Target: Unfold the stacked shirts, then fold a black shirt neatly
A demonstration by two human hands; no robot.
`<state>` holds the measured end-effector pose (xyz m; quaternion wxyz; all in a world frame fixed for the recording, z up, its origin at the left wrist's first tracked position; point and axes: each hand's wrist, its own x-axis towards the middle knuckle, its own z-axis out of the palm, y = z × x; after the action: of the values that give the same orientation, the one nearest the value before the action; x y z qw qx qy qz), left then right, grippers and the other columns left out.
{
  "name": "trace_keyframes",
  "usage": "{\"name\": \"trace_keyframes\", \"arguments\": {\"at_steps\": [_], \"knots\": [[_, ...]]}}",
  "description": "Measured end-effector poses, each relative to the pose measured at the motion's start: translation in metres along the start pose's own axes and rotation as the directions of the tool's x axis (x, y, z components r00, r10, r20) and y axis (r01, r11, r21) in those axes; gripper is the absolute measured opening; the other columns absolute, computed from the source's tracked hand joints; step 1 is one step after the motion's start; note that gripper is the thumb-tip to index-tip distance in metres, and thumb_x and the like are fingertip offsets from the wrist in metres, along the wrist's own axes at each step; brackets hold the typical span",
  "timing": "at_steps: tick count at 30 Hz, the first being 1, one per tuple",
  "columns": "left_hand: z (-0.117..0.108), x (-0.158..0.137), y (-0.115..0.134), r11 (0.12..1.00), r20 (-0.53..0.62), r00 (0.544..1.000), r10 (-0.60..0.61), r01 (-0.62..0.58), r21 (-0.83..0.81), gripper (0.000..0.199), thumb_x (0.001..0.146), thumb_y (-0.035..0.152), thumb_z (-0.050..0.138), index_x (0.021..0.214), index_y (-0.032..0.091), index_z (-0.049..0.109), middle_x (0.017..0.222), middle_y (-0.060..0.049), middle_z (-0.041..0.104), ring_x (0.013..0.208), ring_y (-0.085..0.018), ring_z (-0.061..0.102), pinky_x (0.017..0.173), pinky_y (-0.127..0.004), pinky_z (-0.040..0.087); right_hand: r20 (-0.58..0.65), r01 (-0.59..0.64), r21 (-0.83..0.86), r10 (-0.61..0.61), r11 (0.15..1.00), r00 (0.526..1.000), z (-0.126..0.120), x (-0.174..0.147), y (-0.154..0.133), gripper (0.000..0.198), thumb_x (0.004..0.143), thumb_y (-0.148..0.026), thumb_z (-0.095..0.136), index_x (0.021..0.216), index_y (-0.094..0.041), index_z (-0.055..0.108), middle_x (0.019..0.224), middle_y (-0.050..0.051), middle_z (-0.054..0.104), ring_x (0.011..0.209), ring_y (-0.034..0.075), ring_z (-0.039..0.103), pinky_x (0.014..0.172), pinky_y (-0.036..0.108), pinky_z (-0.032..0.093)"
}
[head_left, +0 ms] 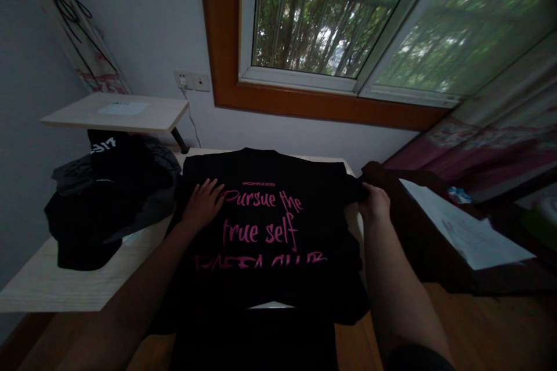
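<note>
A black T-shirt [261,243] with pink lettering lies spread on the pale table, its collar toward the wall and its lower part reaching the near edge. Flat on its left side, beside the first pink words, rests my left hand [203,204] with fingers apart. At the far right, my right hand [375,200] pinches the black sleeve and holds it out sideways. The bottom line of print is partly lost in a fold of the cloth.
Dark clothes [108,197] are heaped on the left of the table [56,281], under a small raised shelf [143,119]. Behind are a wall socket [191,80] with a plugged-in cord and a window [326,23]. A white sheet [461,223] lies on a dark brown surface at right.
</note>
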<state>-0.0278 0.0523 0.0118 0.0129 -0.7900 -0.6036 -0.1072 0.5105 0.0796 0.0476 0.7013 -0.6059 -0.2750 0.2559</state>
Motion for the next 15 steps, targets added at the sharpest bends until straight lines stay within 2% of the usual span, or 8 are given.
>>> {"name": "trace_keyframes", "arguments": {"at_steps": [2, 4, 5, 7, 9, 11, 13, 15], "knots": [[0.0, 0.0, 0.0, 1.0, -0.003, 1.0, 0.004, -0.004, 0.007, 0.052, 0.103, 0.046, 0.034, 0.147, 0.023, 0.051, 0.161, -0.009, 0.04, 0.151, -0.031, 0.03, 0.123, -0.053, 0.022, -0.149, 0.072, -0.098, -0.086, 0.993, 0.985, 0.008, -0.003, -0.006, 0.035, 0.072, -0.029, 0.068, 0.076, -0.025, 0.034, 0.069, -0.007, 0.043, 0.069, 0.014, 0.056, 0.069, 0.028, 0.053], [0.0, 0.0, 0.0, 1.0, -0.001, 1.0, 0.005, -0.005, 0.012, 0.053, 0.103, 0.046, 0.034, 0.147, 0.023, 0.051, 0.161, -0.009, 0.04, 0.151, -0.031, 0.03, 0.123, -0.054, 0.023, -0.192, 0.197, -0.321, -0.267, 0.926, 0.944, 0.018, -0.014, -0.015, 0.03, 0.077, -0.03, 0.064, 0.078, -0.024, 0.035, 0.078, -0.003, 0.049, 0.08, 0.016, 0.058, 0.081, 0.031, 0.053], [-0.001, 0.0, 0.001, 1.0, 0.002, 1.0, 0.004, -0.004, 0.012, 0.053, 0.103, 0.046, 0.034, 0.147, 0.023, 0.051, 0.161, -0.009, 0.04, 0.151, -0.031, 0.03, 0.123, -0.054, 0.023, -0.128, 0.282, -0.438, -0.37, 0.854, 0.92, 0.024, -0.022, -0.021, 0.026, 0.08, -0.031, 0.062, 0.08, -0.024, 0.036, 0.085, 0.0, 0.053, 0.088, 0.018, 0.059, 0.087, 0.033, 0.052], [-0.001, 0.001, 0.001, 1.0, 0.011, 1.0, -0.001, 0.001, 0.007, 0.053, 0.103, 0.047, 0.034, 0.148, 0.023, 0.051, 0.161, -0.009, 0.04, 0.151, -0.031, 0.03, 0.123, -0.054, 0.023, 0.123, 0.479, -0.59, -0.514, 0.65, 0.849, 0.035, -0.044, -0.031, 0.02, 0.086, -0.033, 0.058, 0.083, -0.023, 0.041, 0.102, 0.007, 0.058, 0.105, 0.023, 0.058, 0.097, 0.038, 0.049], [-0.001, 0.001, 0.001, 1.0, 0.016, 1.0, -0.006, 0.006, 0.004, 0.053, 0.103, 0.047, 0.034, 0.148, 0.024, 0.051, 0.161, -0.009, 0.04, 0.151, -0.031, 0.03, 0.123, -0.054, 0.023, 0.425, 0.663, -0.571, -0.517, 0.484, 0.743, 0.045, -0.072, -0.04, 0.015, 0.092, -0.035, 0.055, 0.089, -0.022, 0.048, 0.111, 0.011, 0.058, 0.113, 0.025, 0.056, 0.1, 0.041, 0.047], [0.0, 0.001, 0.001, 1.0, 0.009, 1.0, -0.005, 0.005, 0.004, 0.053, 0.103, 0.046, 0.034, 0.148, 0.024, 0.051, 0.161, -0.009, 0.04, 0.151, -0.03, 0.03, 0.124, -0.053, 0.022, 0.729, 0.815, -0.438, -0.381, 0.379, 0.569, 0.053, -0.101, -0.044, 0.014, 0.094, -0.034, 0.054, 0.101, -0.022, 0.055, 0.123, 0.013, 0.057, 0.12, 0.026, 0.054, 0.103, 0.041, 0.046], [0.001, 0.001, 0.0, 1.0, 0.006, 1.0, -0.002, 0.002, 0.003, 0.052, 0.103, 0.045, 0.034, 0.148, 0.024, 0.051, 0.161, -0.008, 0.04, 0.151, -0.03, 0.029, 0.124, -0.053, 0.022, 0.892, 0.893, -0.3, -0.233, 0.335, 0.387, 0.056, -0.124, -0.042, 0.021, 0.097, -0.033, 0.052, 0.114, -0.022, 0.057, 0.131, 0.013, 0.055, 0.122, 0.026, 0.054, 0.104, 0.04, 0.046], [0.001, 0.001, -0.001, 1.0, 0.007, 1.0, 0.003, -0.003, 0.003, 0.052, 0.103, 0.045, 0.035, 0.148, 0.023, 0.051, 0.161, -0.009, 0.04, 0.151, -0.03, 0.03, 0.124, -0.053, 0.022, 0.934, 0.912, -0.233, -0.182, 0.339, 0.306, 0.055, -0.139, -0.037, 0.024, 0.1, -0.033, 0.048, 0.118, -0.022, 0.058, 0.131, 0.011, 0.056, 0.12, 0.024, 0.056, 0.103, 0.037, 0.046]]}}
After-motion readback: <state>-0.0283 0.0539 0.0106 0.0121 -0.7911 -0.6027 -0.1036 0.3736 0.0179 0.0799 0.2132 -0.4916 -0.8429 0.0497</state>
